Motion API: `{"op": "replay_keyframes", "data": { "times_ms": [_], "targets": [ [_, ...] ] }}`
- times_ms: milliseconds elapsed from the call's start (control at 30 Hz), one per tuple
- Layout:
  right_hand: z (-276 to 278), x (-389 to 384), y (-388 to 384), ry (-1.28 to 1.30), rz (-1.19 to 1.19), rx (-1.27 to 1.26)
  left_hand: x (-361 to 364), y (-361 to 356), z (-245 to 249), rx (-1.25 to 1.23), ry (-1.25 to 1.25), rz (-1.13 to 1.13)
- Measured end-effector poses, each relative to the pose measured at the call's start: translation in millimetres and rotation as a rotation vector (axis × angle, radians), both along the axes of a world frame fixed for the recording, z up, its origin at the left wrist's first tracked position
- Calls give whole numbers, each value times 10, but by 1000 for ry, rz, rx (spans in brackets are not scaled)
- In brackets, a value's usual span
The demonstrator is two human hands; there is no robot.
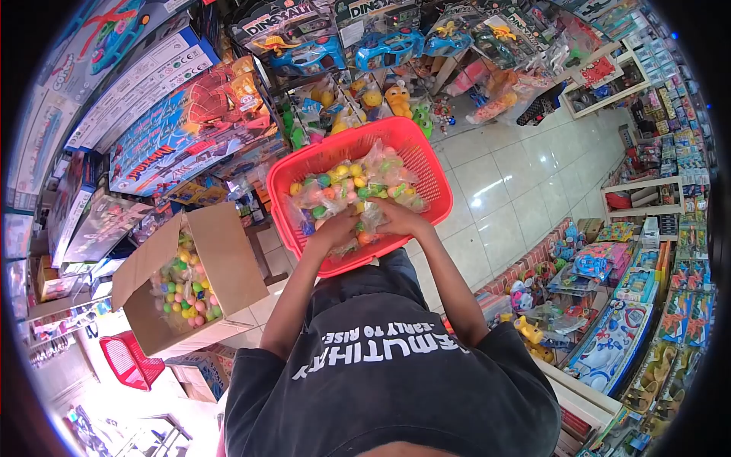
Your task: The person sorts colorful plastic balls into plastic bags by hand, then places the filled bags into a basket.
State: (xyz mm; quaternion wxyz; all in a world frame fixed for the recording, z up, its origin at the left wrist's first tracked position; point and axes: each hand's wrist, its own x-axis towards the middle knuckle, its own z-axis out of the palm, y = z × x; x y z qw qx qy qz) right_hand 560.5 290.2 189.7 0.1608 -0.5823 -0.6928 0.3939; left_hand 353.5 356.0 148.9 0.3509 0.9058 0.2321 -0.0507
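Note:
A red plastic basket (pixel 438 164) stands in front of my body, loaded with clear plastic bags of small coloured balls (pixel 354 179). My left hand (pixel 337 228) is inside its near side, fingers curled against a clear plastic bag (pixel 371 218). Across from it, my right hand (pixel 399 219) grips the same crinkled plastic, its fingers pointing toward the left one. Some fingertips are hidden among the bags. To the left, an open cardboard box (pixel 228 255) contains more balls (pixel 190 293) in yellow, green, pink and orange.
Boxed toys (pixel 190 126) are stacked at the left, and packaged dinosaur toys (pixel 388 46) line the far side. Tiled floor (pixel 495 183) runs along the right, beside low shelves of packaged toys (pixel 609 335). Another red basket (pixel 129 362) lies lower left.

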Motion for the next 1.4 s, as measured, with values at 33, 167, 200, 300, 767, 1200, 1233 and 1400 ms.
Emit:
{"op": "replay_keyframes", "data": {
  "times_ms": [33,167,200,300,767,1200,1233,1400],
  "targets": [
    [-63,-20,1,23,56,16,-8,-34,6,1,0,0],
    [-225,-81,-35,-66,134,-122,-61,-138,260,-62,-40,74],
    [-159,-88,-37,-99,131,-152,-69,-135,324,-129,-7,63],
    [-108,-117,-69,-161,150,-182,-122,-161,286,-88,-65,44],
    [382,-274,-500,-236,-94,147,-120,-522,481,195,-241,239],
    [-763,-913,-2108,525,-759,179,-1090,-1874,472,-757,-481,674],
    [-1006,-975,-2231,602,-750,127,-1235,-1976,163,-689,-441,688],
    [-2034,-1082,-2903,414,-704,-233,-2036,-2552,-1079,-454,-19,719]
  ]
}}
